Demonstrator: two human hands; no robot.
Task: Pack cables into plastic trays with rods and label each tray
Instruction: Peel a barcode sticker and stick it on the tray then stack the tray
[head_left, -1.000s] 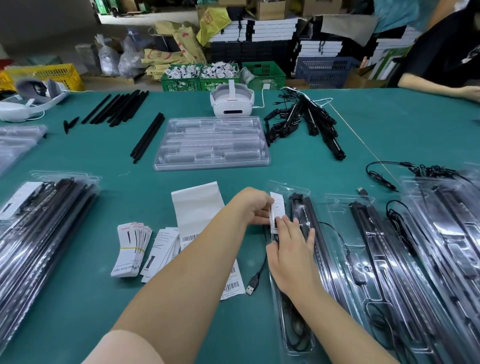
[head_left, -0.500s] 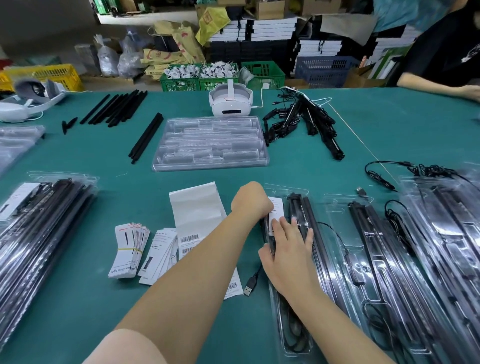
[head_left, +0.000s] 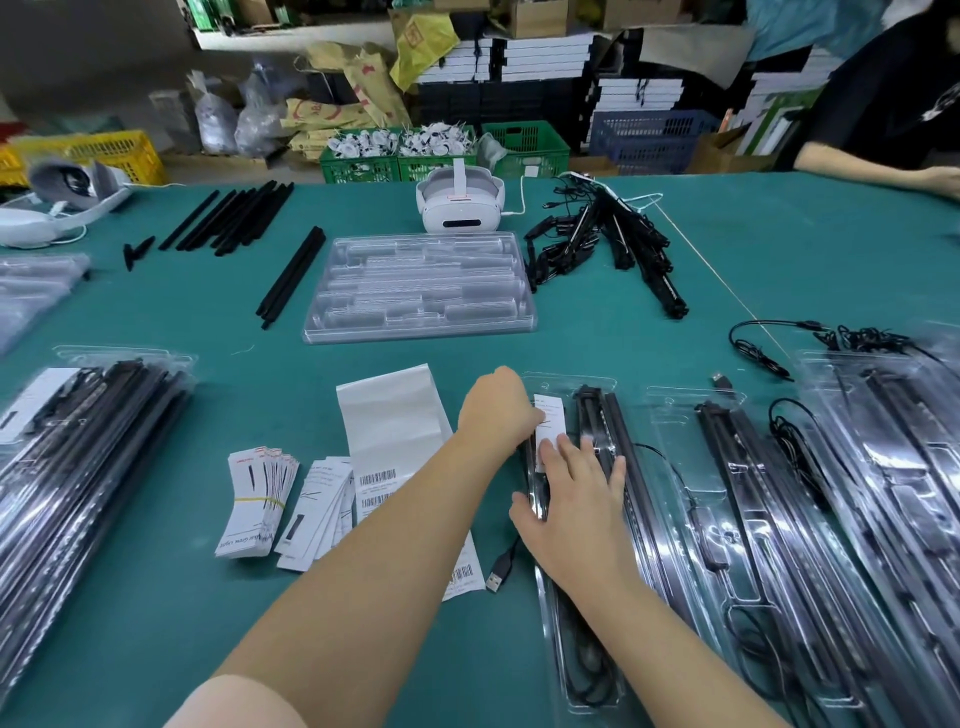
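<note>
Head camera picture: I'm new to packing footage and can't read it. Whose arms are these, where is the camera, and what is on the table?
No machine here: a person wears the camera on their head, looking down at their own arms. The left hand pinches a white label while the right hand presses it flat onto a clear packed tray holding black rods and a cable. On the green table lie more packed trays, an empty tray, loose black rods, a cable bundle, label stacks and a white headset.
</note>
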